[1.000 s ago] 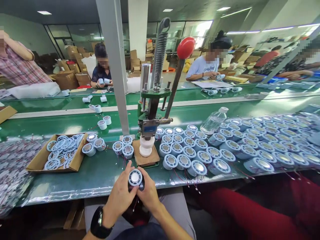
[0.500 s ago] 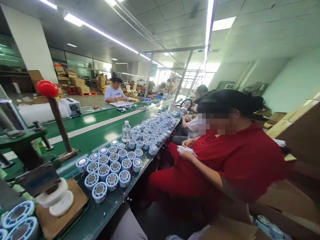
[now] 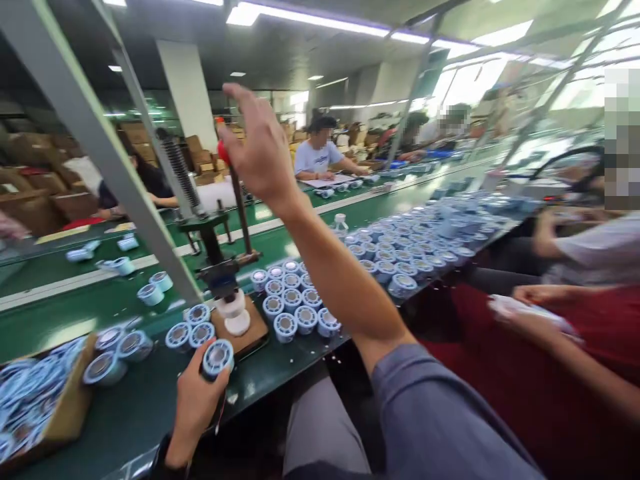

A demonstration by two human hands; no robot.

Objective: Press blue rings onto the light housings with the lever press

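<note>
1. The left grip point(image 3: 197, 395) curls around a pale-blue round motor-like housing point(image 3: 219, 358), pinching its sides between thumb and fingers; the housing is toward 7 o'clock in the view, over the green worktop point(image 3: 120, 427).
2. From the housing, the right grip point(image 3: 263, 150) is just past 12 o'clock, fingers spread, beside the red lever knob point(image 3: 223, 152); I cannot tell whether they touch.
3. The white press die point(image 3: 237, 323) lies at 1 o'clock, near the housing.
4. The housing looks light, stiff and smooth; its side wall seems the best hold, sparing the thin, probably fragile lead point(image 3: 217, 429) below.
</note>
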